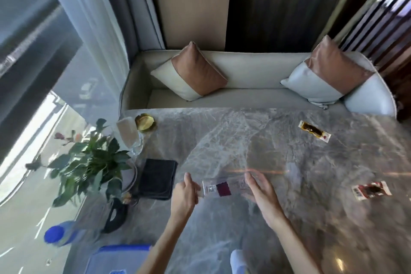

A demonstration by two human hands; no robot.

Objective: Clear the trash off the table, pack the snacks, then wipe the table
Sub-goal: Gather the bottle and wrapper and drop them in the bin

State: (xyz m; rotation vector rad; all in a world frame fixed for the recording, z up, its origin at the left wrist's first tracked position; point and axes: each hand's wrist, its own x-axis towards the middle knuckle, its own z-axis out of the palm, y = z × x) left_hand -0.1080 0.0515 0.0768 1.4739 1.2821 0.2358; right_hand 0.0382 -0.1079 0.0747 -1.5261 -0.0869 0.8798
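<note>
A clear plastic zip bag (224, 184) with a white label and a dark red patch hangs just above the grey marble table (222, 140). My left hand (185, 196) pinches its left end. On its right end lies my right hand (261, 193), fingers stretched along the plastic. A snack packet with a dark filling (314, 130) lies at the far right of the table. A second red and white snack packet (371, 190) lies to the right of my hands.
A black wallet-like case (158, 179) lies left of my hands, beside a potted plant (89, 162). A glass (131, 138) and a gold dish (145, 122) stand at the far left. A blue-capped bottle (60, 234) and a blue-rimmed box (115, 260) are near me. A sofa (244, 95) lies beyond.
</note>
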